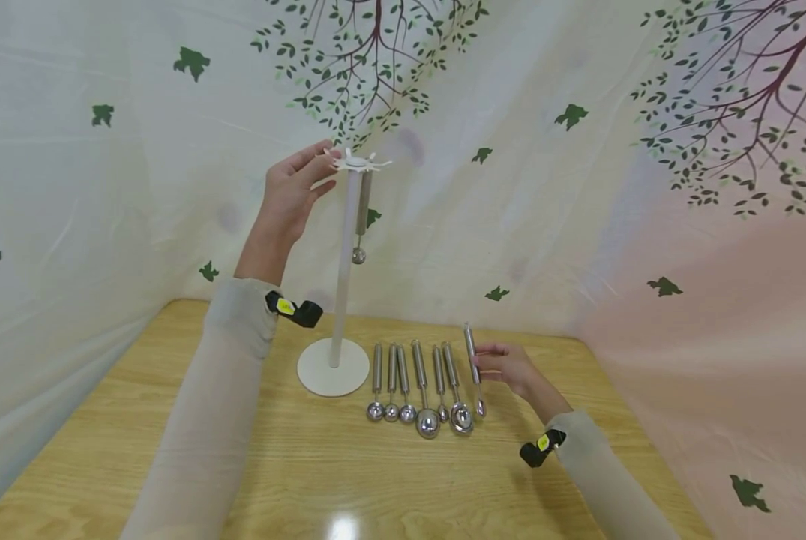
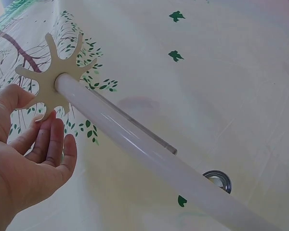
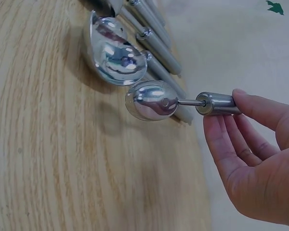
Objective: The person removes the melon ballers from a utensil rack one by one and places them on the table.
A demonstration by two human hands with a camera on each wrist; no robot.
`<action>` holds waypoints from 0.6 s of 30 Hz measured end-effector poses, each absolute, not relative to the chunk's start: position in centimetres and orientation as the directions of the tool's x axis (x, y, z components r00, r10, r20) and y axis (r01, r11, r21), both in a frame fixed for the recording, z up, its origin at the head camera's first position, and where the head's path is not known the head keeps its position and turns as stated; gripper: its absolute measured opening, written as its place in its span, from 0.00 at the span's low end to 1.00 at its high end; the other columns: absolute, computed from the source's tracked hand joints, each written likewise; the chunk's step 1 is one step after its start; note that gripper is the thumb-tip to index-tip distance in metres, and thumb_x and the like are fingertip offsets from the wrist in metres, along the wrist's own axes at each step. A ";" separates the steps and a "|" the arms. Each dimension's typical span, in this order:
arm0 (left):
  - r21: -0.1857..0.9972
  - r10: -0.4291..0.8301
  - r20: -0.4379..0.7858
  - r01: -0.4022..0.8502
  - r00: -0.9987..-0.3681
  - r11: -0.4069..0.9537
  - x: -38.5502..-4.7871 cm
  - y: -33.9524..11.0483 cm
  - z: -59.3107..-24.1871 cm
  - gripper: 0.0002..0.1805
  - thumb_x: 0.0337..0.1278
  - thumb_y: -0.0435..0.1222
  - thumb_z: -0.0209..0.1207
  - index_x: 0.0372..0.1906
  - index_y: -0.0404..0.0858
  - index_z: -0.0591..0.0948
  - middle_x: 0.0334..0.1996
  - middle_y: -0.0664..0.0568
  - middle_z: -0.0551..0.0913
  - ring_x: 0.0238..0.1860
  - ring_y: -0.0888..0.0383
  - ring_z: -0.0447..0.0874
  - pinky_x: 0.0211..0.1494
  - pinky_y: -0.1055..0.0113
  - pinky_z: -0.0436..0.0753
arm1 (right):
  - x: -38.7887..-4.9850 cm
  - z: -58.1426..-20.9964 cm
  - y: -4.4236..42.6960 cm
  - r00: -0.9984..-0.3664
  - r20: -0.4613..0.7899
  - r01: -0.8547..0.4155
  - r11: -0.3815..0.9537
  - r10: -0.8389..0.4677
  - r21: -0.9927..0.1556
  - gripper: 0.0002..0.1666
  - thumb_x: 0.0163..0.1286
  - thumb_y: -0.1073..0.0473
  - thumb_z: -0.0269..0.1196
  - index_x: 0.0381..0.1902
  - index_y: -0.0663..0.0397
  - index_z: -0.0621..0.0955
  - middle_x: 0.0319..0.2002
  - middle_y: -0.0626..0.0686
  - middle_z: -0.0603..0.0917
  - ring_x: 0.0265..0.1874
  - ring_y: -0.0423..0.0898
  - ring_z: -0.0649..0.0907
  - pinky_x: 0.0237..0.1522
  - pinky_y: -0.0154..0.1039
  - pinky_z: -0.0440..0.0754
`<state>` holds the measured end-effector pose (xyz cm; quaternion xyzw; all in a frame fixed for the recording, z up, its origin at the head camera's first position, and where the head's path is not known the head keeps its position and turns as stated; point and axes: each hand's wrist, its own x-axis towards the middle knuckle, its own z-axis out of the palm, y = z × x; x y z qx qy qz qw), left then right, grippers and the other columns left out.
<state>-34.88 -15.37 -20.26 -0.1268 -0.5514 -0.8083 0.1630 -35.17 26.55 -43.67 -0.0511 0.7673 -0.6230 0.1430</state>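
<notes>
A white stand [image 1: 344, 285] with a round base and a pronged top rises from the table's left half. My left hand [image 1: 291, 195] holds a prong of that top between thumb and fingers. From another prong hangs a small melon baller [image 1: 364, 206], partly behind the pole in the left wrist view. At the right end of a row of scoops, my right hand [image 1: 510, 369] pinches the handle of an oval scoop [image 3: 151, 100], raised with its bowl down. Beside it, a larger scoop with a flared rim [image 3: 115, 55] lies on the table.
Several metal scoops [image 1: 420, 379] lie side by side on the wooden table [image 1: 389, 487], handles toward the back, right of the stand's base [image 1: 315, 371]. A cloth backdrop [image 1: 544, 225] printed with leaves and branches stands behind and at the sides.
</notes>
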 end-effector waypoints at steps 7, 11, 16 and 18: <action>0.857 -0.122 0.377 0.395 -0.918 -0.331 -34.7 -15.5 -20.2 0.25 0.68 0.37 0.63 0.67 0.34 0.77 0.51 0.54 0.84 0.55 0.58 0.82 0.75 0.55 0.71 | -35.1 -44.6 26.7 -0.957 -0.157 0.106 0.211 -0.244 -0.972 0.25 0.71 0.69 0.63 0.61 0.79 0.73 0.38 0.47 0.87 0.39 0.42 0.87 0.49 0.43 0.88; 0.854 -0.125 0.384 0.403 -0.915 -0.329 -34.9 -15.4 -20.3 0.25 0.68 0.36 0.63 0.67 0.33 0.77 0.51 0.53 0.84 0.54 0.58 0.82 0.75 0.55 0.72 | -35.1 -45.0 26.8 -0.960 -0.159 0.111 0.206 -0.232 -0.972 0.24 0.71 0.69 0.63 0.60 0.78 0.73 0.37 0.47 0.87 0.38 0.42 0.87 0.47 0.41 0.88; 0.847 -0.124 0.390 0.409 -0.912 -0.339 -35.1 -15.4 -20.4 0.26 0.68 0.36 0.62 0.67 0.33 0.76 0.51 0.53 0.84 0.53 0.57 0.82 0.75 0.55 0.72 | -35.2 -45.5 26.9 -0.962 -0.158 0.113 0.199 -0.224 -0.973 0.24 0.70 0.69 0.64 0.60 0.78 0.74 0.38 0.49 0.89 0.38 0.43 0.88 0.45 0.40 0.89; 0.846 -0.123 0.396 0.413 -0.910 -0.337 -35.2 -15.4 -20.4 0.26 0.69 0.37 0.62 0.68 0.33 0.76 0.51 0.53 0.85 0.53 0.58 0.82 0.75 0.55 0.72 | -35.3 -45.6 26.9 -0.960 -0.160 0.115 0.198 -0.228 -0.973 0.25 0.70 0.69 0.64 0.60 0.79 0.73 0.38 0.49 0.89 0.38 0.42 0.88 0.44 0.39 0.89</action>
